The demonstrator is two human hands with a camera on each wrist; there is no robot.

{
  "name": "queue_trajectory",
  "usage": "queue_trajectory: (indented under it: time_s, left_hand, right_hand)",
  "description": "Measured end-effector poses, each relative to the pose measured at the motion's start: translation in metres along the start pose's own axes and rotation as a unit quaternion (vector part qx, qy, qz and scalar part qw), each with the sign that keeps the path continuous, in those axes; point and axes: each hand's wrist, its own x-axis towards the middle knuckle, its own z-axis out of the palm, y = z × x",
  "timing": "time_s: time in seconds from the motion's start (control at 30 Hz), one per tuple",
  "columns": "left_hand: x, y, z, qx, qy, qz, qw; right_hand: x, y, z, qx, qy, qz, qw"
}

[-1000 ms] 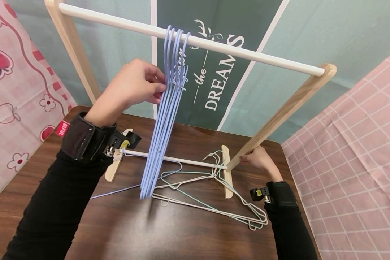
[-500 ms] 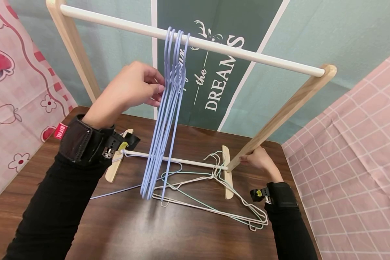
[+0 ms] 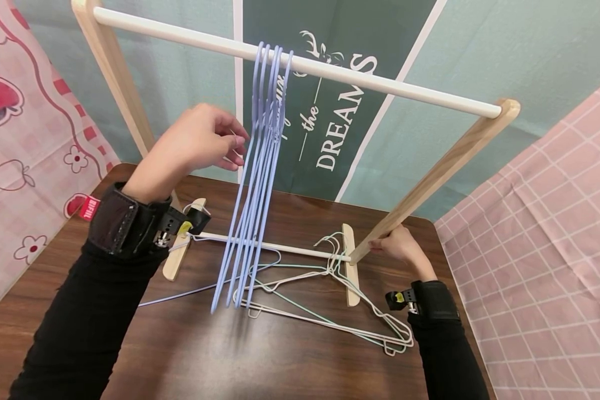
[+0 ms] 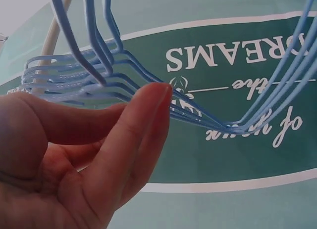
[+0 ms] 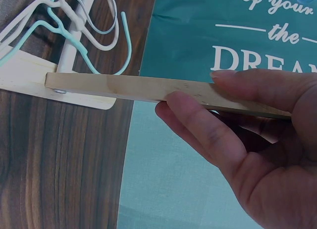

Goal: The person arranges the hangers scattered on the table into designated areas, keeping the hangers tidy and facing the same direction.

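White hangers [image 3: 300, 318] cross rack foot [image 3: 352, 300]; right hand [image 3: 399, 244] grips post [image 3: 432, 175]; left hand [image 3: 207, 136] relaxed, perhaps touching blue hangers [image 3: 273, 133].

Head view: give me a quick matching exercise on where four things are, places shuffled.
Things:
1. right hand
2. bunch of blue hangers
3. white hangers
4. pink checked cloth

Places:
A. lying on the table
B. at the right edge of the head view
C. gripping the wooden upright
D. hooked over the top rail

Pairs: 1-C, 2-D, 3-A, 4-B
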Motion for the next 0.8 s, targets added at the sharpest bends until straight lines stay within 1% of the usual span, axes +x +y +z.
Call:
queue_trajectory:
  time_s: [0.13, 0.3, 0.5, 0.63, 0.8]
  left_hand:
    - [0.001, -0.008, 0.001, 0.004, 0.000, 0.002, 1.0000]
    - [0.002, -0.022, 0.002, 0.001, -0.006, 0.004, 1.0000]
    - [0.000, -0.041, 0.005, -0.003, -0.016, -0.021, 0.9996]
    - [0.000, -0.054, 0.006, 0.010, -0.025, -0.036, 0.9990]
    - [-0.002, -0.073, 0.011, 0.057, -0.039, -0.041, 0.9967]
  right_hand:
    - [0.000, 0.000, 0.000, 0.000, -0.002, -0.001, 1.000]
    - [0.000, 0.000, 0.000, 0.003, 0.001, -0.001, 1.000]
    - [-0.001, -0.001, 0.000, 0.002, 0.005, 0.000, 1.000]
    - [-0.001, -0.001, 0.000, 0.002, 0.004, -0.001, 1.000]
    - [0.000, -0.001, 0.001, -0.002, 0.004, -0.002, 1.000]
